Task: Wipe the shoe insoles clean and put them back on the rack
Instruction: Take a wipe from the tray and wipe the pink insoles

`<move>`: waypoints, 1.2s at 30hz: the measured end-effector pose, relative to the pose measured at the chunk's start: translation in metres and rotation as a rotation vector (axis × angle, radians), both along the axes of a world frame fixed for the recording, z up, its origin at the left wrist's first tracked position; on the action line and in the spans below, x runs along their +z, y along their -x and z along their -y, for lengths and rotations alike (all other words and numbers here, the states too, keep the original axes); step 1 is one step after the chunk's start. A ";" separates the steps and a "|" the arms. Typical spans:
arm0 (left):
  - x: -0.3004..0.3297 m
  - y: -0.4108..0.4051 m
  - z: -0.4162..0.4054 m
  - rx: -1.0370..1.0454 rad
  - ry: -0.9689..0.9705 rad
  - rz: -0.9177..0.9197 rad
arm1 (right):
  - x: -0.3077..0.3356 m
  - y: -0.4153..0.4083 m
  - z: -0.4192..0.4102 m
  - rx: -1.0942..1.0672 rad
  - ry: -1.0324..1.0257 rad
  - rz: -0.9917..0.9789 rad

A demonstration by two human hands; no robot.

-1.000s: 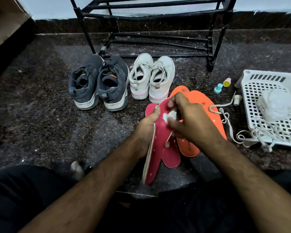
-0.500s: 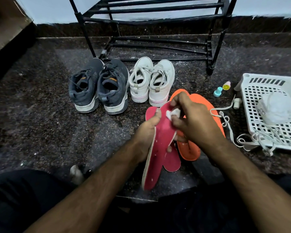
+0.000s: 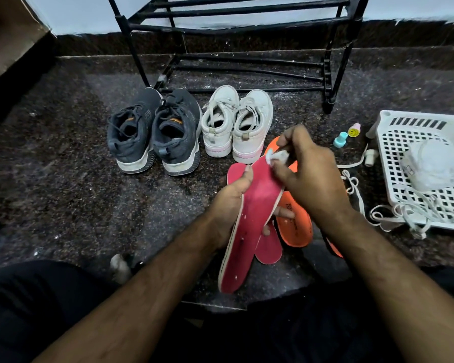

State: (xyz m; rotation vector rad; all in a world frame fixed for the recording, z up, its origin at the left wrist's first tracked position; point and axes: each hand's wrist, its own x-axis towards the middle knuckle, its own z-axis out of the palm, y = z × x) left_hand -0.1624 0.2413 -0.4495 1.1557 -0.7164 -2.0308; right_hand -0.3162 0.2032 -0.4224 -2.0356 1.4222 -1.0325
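2 hands work 1 red insole (image 3: 249, 218): left hand (image 3: 227, 203) grips its edge, tilted above the floor; right hand (image 3: 308, 176) pinches a wipe (image 3: 278, 156) at the toe. Wiping underway; next, likely strokes heelward.

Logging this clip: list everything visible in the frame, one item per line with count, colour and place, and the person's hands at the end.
Shoe rack: 1, black, by the back wall.
Dark sneakers: 2, grey, floor before the rack.
White sneakers: 2, right of the grey pair.
Held insole: 1, red, centre.
Second red insole: 1, on the floor beneath it.
Orange insoles: 2, floor, partly hidden.
Wipe: 1, white, at the held insole's top.
Small bottles: 2, teal and pink-yellow, left of the basket.
Basket: 1, white, far right.
Laces: white, beside the basket.
Left hand: grips the held insole.
Right hand: pinches the wipe.
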 end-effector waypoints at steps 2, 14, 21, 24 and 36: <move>0.002 -0.002 0.003 0.072 -0.022 -0.060 | -0.002 -0.011 -0.013 0.174 -0.078 0.059; -0.001 -0.003 0.004 0.096 0.005 -0.039 | 0.000 0.000 -0.004 0.090 -0.064 -0.083; -0.006 0.001 0.003 0.135 0.000 0.026 | -0.013 -0.005 -0.010 0.181 -0.090 -0.133; -0.006 0.000 0.003 0.087 0.005 0.027 | -0.008 0.006 0.005 0.003 -0.015 -0.124; -0.010 -0.002 0.004 0.092 -0.007 0.028 | -0.007 -0.001 -0.002 0.157 -0.073 -0.100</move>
